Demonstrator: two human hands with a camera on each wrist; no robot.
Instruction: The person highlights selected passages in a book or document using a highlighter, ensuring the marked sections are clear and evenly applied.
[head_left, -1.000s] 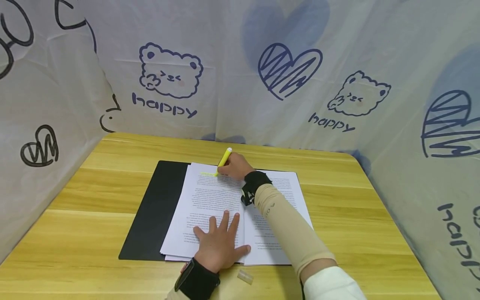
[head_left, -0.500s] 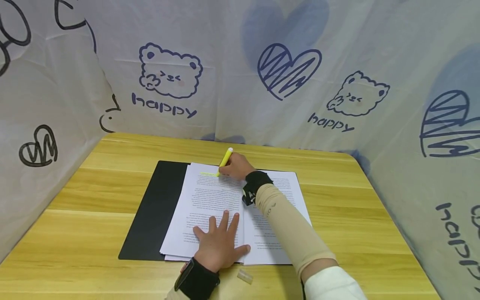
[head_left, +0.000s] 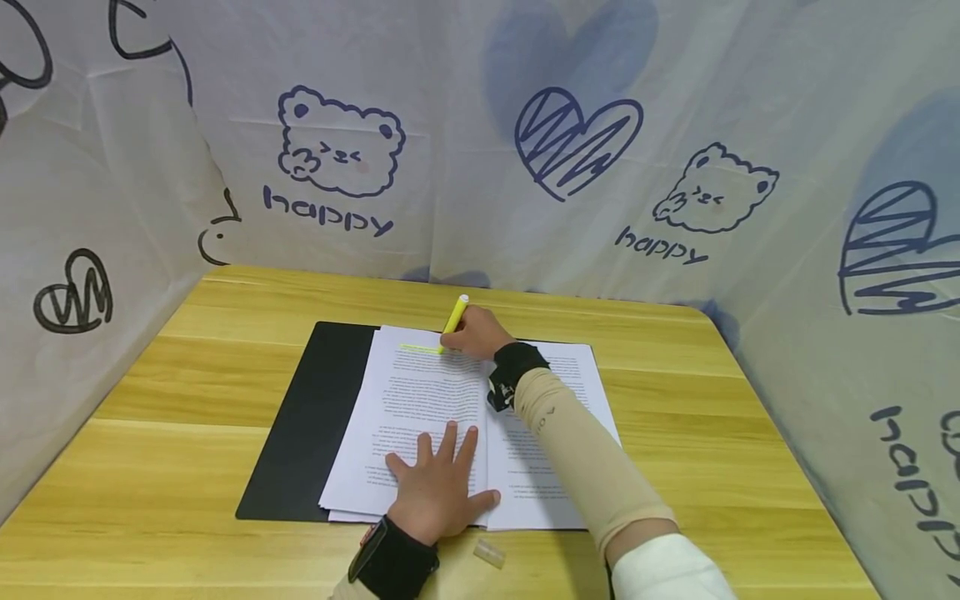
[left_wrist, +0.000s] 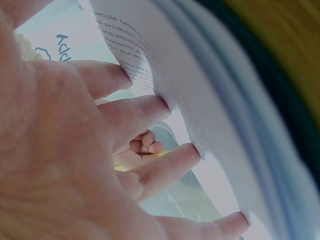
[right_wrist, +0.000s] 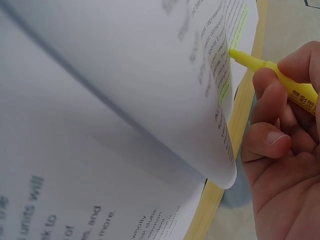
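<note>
My right hand (head_left: 480,333) pinches a yellow highlighter (head_left: 455,314), its tip on the upper lines of the left printed page (head_left: 431,392). A bright yellow streak (head_left: 418,347) runs along the text to the left of the tip. In the right wrist view the highlighter (right_wrist: 250,61) meets the page near the gutter, with thumb and fingers curled round its barrel. Fingers spread, my left hand (head_left: 437,492) rests on the lower part of that same page. Its fingertips (left_wrist: 187,150) press on the paper in the left wrist view.
The pages lie in a black folder (head_left: 307,417), its cover showing at the left. A translucent cap (head_left: 490,553) lies on the wooden table (head_left: 172,467) near the front edge. The right page (head_left: 540,450) is partly under the right forearm. Printed cloth (head_left: 450,167) hangs behind the table.
My right hand has slid slightly to the right with the highlighter, and the yellow streak has grown longer behind the tip. The left hand has stayed in place.
</note>
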